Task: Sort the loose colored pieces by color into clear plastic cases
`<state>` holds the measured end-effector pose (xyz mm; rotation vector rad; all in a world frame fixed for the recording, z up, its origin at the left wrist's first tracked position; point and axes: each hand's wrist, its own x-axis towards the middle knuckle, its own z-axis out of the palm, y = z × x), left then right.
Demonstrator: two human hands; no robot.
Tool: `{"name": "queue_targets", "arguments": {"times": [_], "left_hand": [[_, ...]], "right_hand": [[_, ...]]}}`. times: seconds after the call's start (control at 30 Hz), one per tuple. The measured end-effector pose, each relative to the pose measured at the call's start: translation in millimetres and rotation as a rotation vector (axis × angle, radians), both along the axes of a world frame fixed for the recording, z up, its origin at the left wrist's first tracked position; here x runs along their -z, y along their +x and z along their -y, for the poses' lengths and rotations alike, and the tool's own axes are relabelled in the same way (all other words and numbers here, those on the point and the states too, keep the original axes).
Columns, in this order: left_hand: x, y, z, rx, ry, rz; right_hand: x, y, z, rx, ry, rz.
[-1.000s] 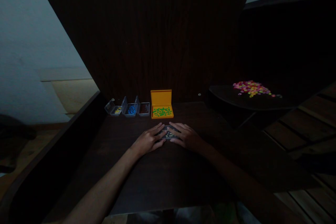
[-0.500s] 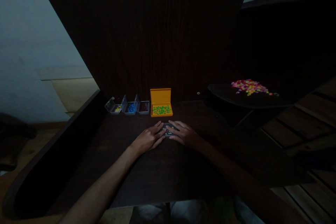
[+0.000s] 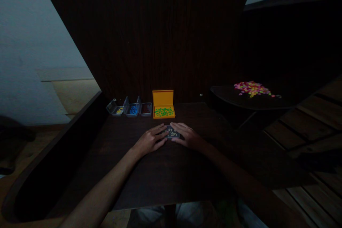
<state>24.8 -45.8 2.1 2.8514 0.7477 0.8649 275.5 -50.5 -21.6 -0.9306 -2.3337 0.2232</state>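
Note:
A small, flat, see-through box [image 3: 174, 135] lies on the dark table with several pale little pieces in it. My left hand [image 3: 151, 139] rests at its left side, fingers stretched out and apart, the tips over or against the left edge. On the other side my right hand [image 3: 187, 135] lies with spread fingers, some at the far right corner and the lowest near the front edge. Both hands are open and seem to touch the box; how firmly I cannot tell. Just behind stands an open yellow case [image 3: 163, 97] with green pieces [image 3: 164, 112] in its bottom half.
Left of the yellow case are three clear boxes with raised lids, holding yellow pieces [image 3: 119, 110], blue pieces [image 3: 133, 110] and dark brown pieces [image 3: 145, 109]. Colourful beads [image 3: 252, 88] are heaped on a rounded shelf [image 3: 227, 94] at right. A dark side panel [image 3: 53, 153] borders the table's left.
The fingers of my right hand have drawn back from over the box toward its right edge, so more of the pale pieces show. My left hand has hardly moved.

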Motion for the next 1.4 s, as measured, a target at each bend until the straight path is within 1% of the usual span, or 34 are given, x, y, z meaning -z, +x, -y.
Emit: {"name": "queue_targets", "arguments": {"times": [0.13, 0.3, 0.37, 0.43, 0.53, 0.63, 0.8, 0.93, 1.17, 1.3, 1.4], "left_hand": [[-3.8, 1.2, -0.3, -0.087, -0.111, 0.062], [-4.6, 0.9, -2.4, -0.141, -0.259, 0.059], [-3.8, -0.2, -3.5, -0.15, -0.292, 0.036], [-3.2, -1.3, -4.3, -0.133, -0.281, -0.014], [-4.1, -2.2, -4.4, -0.1, -0.221, -0.087], [-7.4, -2.1, -4.1, -0.096, -0.178, -0.113], [-13.5, -1.6, -5.7, -0.068, -0.149, -0.167], [-14.7, -1.3, -5.5, -0.081, -0.145, -0.153], [-19.7, -2.7, 4.9, -0.097, -0.163, -0.201], [-25.4, -1.8, 8.6, -0.085, -0.171, -0.183], [-30.2, -0.8, 9.6, -0.102, -0.23, -0.16]], "right_hand": [[-1.5, 1.6, 0.0, 0.017, -0.113, -0.072], [-5.5, 0.9, 2.3, 0.017, -0.154, -0.077], [-8.2, 1.4, 3.1, 0.022, -0.175, -0.073], [-12.0, 2.6, 3.2, 0.009, -0.208, -0.058], [-18.0, 4.3, 2.5, -0.018, -0.271, -0.034], [-21.4, 4.4, 2.1, -0.012, -0.303, -0.033], [-20.5, 3.5, 2.6, 0.003, -0.276, -0.057], [-22.8, 3.8, 0.8, 0.0, -0.25, -0.084], [-26.1, 4.7, 1.3, -0.098, -0.21, -0.176], [-26.1, 4.7, 2.1, -0.059, -0.233, -0.163], [-31.6, 5.4, -3.9, -0.003, -0.187, -0.144]]}}
